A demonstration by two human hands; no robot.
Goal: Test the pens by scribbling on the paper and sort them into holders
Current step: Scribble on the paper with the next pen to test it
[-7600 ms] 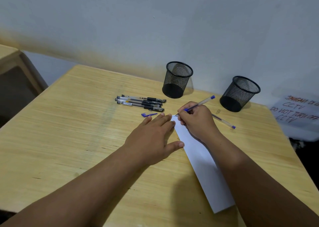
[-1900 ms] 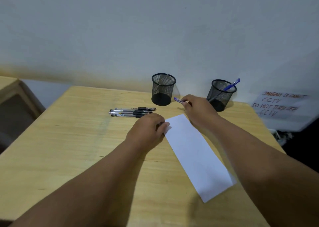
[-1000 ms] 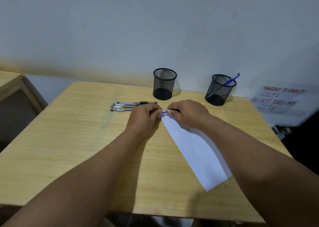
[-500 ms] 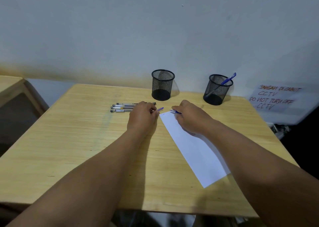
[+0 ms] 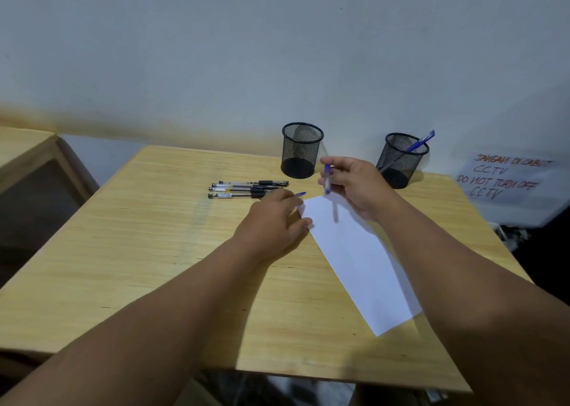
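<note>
paper [image 5: 354, 257] lies slantwise on the wooden table [image 5: 138, 251], its far corner just beside the left hand [image 5: 274, 220], which rests there holding a blue cap [image 5: 299, 194] at the fingertips. right hand [image 5: 354, 183] hovers above the paper, fingers pinching a blue pen [image 5: 327, 178] upright. black gel pens [image 5: 246, 188] lie beyond. left mesh holder [image 5: 301, 150] stands farther; right mesh holder [image 5: 401, 158] holds one blue pen [image 5: 421, 141].

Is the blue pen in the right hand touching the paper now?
Apart. The head view shows the blue pen raised in the right hand, above the paper.
</note>
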